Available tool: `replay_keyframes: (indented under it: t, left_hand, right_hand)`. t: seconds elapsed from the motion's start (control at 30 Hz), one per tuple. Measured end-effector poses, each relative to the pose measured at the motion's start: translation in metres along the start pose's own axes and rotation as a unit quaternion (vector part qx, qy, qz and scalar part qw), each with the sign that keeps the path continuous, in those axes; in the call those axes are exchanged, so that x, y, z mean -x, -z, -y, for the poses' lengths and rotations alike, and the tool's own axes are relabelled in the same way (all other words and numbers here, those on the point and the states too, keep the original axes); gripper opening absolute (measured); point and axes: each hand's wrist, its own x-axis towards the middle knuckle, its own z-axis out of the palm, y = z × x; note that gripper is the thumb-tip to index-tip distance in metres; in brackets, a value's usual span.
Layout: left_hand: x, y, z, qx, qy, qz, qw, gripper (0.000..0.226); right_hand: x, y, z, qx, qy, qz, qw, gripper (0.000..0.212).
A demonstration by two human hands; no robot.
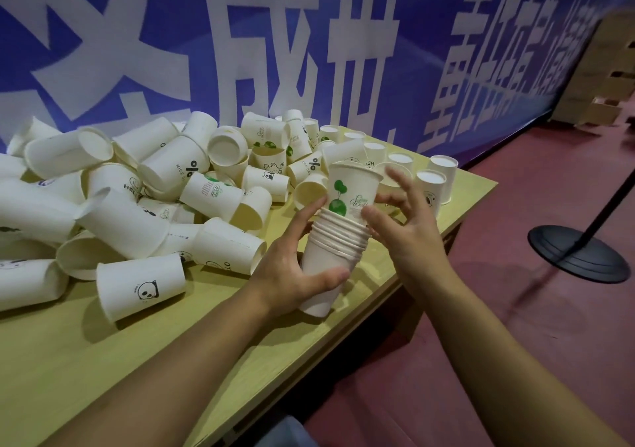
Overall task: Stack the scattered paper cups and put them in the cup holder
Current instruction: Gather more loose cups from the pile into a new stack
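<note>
Gripping the light stack (331,247) low, left hand (292,268) should squeeze softly while right hand (407,226), fingers spread, touches top cup (354,189).

One head-worn view (wide-angle) looks forward and down, close over the table (103,360) toward the banner (275,34).

A stack of nested white paper cups (335,244) stands tilted above the surface (103,360), its top cup (352,189) printed with green leaves. Loose cups (137,185) lie tumbled in a heap at left; several upside-down cups (431,185) stand at right.
</note>
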Motion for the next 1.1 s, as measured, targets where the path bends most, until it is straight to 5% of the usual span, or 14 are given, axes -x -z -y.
replay_keyframes:
  t: [0.17, 0.3, 0.6, 1.1]
  left_hand:
    - [0.003, 0.000, 0.003, 0.016, -0.008, -0.039, 0.999, 0.107]
    - [0.005, 0.003, 0.008, 0.032, -0.016, -0.052, 0.998, 0.095]
    - [0.010, 0.011, 0.016, 0.087, 0.003, -0.084, 0.993, 0.093]
    - [0.009, 0.010, 0.020, 0.085, 0.001, -0.068, 0.994, 0.093]
  right_hand:
    - [0.010, -0.008, -0.007, 0.056, 0.009, 0.020, 0.998, 0.020]
    - [0.015, -0.011, -0.014, 0.090, 0.018, 0.023, 0.996, 0.028]
    - [-0.058, -0.014, -0.047, 0.131, -0.088, -0.219, 0.963, 0.081]
    - [-0.085, -0.017, -0.066, 0.206, -0.016, -0.237, 0.949, 0.079]
